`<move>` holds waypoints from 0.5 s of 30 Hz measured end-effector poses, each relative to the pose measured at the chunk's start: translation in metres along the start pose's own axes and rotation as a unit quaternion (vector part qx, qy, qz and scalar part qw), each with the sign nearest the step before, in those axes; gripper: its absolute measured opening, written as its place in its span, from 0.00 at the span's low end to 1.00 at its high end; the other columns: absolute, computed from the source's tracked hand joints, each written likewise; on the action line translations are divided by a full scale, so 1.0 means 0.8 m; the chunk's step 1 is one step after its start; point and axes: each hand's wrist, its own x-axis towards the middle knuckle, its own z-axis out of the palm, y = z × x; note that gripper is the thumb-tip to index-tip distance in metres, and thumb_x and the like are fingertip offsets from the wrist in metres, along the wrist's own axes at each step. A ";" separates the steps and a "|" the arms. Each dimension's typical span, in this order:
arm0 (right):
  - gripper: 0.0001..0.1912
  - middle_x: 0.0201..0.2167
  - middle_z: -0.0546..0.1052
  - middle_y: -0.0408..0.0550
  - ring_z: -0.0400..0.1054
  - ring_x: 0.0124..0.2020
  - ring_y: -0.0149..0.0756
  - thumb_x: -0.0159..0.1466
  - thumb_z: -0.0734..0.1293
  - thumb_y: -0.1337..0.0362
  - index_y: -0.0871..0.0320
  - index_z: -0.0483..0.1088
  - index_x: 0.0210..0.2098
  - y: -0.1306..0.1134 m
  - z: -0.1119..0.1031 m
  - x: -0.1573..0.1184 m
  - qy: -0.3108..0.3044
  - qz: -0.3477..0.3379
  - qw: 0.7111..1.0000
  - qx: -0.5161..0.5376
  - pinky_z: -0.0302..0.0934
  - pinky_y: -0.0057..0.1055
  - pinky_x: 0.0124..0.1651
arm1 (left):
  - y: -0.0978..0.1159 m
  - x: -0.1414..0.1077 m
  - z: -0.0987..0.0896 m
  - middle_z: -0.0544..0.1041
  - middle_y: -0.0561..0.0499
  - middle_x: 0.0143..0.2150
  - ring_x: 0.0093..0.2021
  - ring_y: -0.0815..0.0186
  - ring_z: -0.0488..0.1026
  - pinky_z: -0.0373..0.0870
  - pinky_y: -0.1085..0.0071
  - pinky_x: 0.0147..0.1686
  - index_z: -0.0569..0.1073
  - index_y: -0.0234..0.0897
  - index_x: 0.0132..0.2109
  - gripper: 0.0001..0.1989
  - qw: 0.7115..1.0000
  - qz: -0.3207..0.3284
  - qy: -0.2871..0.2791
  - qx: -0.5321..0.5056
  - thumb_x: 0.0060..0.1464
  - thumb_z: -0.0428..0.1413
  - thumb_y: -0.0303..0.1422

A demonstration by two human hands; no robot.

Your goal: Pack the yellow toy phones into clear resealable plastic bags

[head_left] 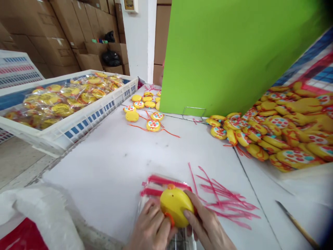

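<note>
A yellow chick-shaped toy [177, 205] with an orange beak and a small dark eye is held over the near part of the table. My right hand [208, 224] grips its right side, thumb on the face I see. My left hand [152, 222] is closed at its lower left, fingers pressed against an orange cord-like piece [169, 219]; its far end is hidden by the fingers. Beneath both hands lies a stack of clear plastic bags [158, 180] with red strips along the top. Loose pink-red strips [229, 201] are scattered to the right.
Yellow toys [293, 132] heap up on the right, and several more [153, 125] sit farther back. A white crate [58, 135] of bagged toys stands left. A green panel [221, 55] rises behind a wire stand [194, 113]. A thin-bladed tool [296, 224] lies at right.
</note>
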 end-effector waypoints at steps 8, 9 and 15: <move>0.25 0.23 0.75 0.45 0.72 0.26 0.36 0.66 0.54 0.52 0.54 0.56 0.60 0.012 -0.012 -0.011 0.013 -0.030 0.997 -0.067 0.69 0.28 0.30 | -0.029 -0.005 -0.067 0.76 0.52 0.32 0.33 0.67 0.73 0.66 0.78 0.29 0.69 0.40 0.41 0.07 0.904 -0.371 -0.087 -0.195 0.58 0.49 0.35; 0.25 0.26 0.77 0.46 0.72 0.27 0.36 0.66 0.55 0.52 0.53 0.57 0.60 0.011 -0.015 -0.012 0.013 -0.045 0.996 -0.075 0.69 0.28 0.31 | -0.030 -0.005 -0.064 0.76 0.52 0.31 0.31 0.67 0.73 0.66 0.78 0.27 0.69 0.40 0.41 0.09 0.857 -0.438 -0.121 -0.243 0.58 0.48 0.38; 0.15 0.37 0.78 0.47 0.73 0.39 0.40 0.64 0.59 0.53 0.48 0.71 0.45 -0.017 -0.031 -0.003 -0.041 -0.139 0.980 -0.138 0.68 0.30 0.41 | -0.026 0.009 -0.025 0.71 0.50 0.28 0.31 0.65 0.70 0.66 0.74 0.30 0.66 0.36 0.30 0.17 0.773 -0.496 -0.163 -0.359 0.57 0.45 0.45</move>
